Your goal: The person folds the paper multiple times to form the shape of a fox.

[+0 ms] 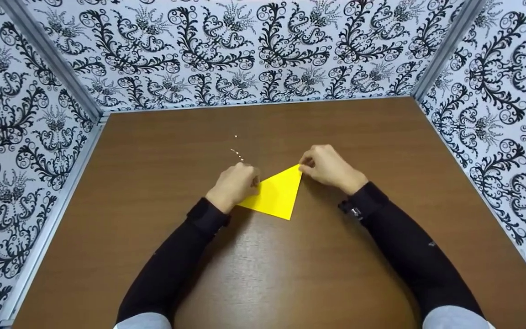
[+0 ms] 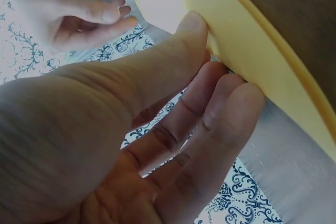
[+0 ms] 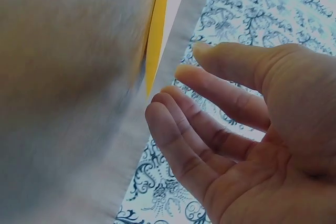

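A folded sheet of yellow paper (image 1: 276, 196), roughly triangular from above, is on the brown tabletop between the two hands. Its layered edge shows in the left wrist view, where my left hand (image 1: 235, 185) pinches the paper (image 2: 252, 40) between thumb and fingertips. At the paper's far right corner is my right hand (image 1: 329, 167). In the right wrist view its thumb and fingers are loosely bent and spread, with nothing between them, just beside the narrow yellow tip (image 3: 155, 40). The left hand covers the paper's left end in the head view.
The wooden tabletop (image 1: 263, 269) extends around the hands. White walls with black scrollwork (image 1: 263, 45) stand behind and at both sides, joined by grey metal posts (image 1: 55, 59). Several small white specks (image 1: 236, 153) show on the table beyond the left hand.
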Demonstrator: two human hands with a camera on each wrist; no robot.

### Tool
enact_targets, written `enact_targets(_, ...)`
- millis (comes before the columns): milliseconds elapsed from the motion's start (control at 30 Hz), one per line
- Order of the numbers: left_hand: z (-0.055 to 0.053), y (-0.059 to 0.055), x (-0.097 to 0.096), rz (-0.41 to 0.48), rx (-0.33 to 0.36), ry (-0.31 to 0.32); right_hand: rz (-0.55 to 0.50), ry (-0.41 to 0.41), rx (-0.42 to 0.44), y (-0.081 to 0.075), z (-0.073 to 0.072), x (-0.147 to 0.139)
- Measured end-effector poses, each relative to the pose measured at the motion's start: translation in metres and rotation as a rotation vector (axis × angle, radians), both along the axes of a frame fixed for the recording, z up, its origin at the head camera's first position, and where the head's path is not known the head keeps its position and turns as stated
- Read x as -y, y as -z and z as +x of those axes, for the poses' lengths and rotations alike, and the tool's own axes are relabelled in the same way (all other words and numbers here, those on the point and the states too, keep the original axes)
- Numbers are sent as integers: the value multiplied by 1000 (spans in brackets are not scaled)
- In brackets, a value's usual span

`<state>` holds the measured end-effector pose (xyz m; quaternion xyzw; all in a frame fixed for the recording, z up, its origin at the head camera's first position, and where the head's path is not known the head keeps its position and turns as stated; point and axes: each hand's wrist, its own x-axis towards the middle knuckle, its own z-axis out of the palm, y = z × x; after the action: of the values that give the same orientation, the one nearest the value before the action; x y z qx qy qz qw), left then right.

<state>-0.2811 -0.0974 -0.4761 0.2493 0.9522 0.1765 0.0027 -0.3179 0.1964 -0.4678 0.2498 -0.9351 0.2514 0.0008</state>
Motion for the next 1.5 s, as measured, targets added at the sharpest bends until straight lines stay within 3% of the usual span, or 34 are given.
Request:
enact_targets(533, 5, 5, -5, 3, -26, 23, 111, 36, 101, 14, -22, 6)
enact_targets(867, 1, 6, -4, -12, -33, 12, 86, 16, 76, 15, -29, 9)
enact_targets(1500, 0, 2, 1, -15, -29, -1, 49, 60, 42, 6, -17, 12)
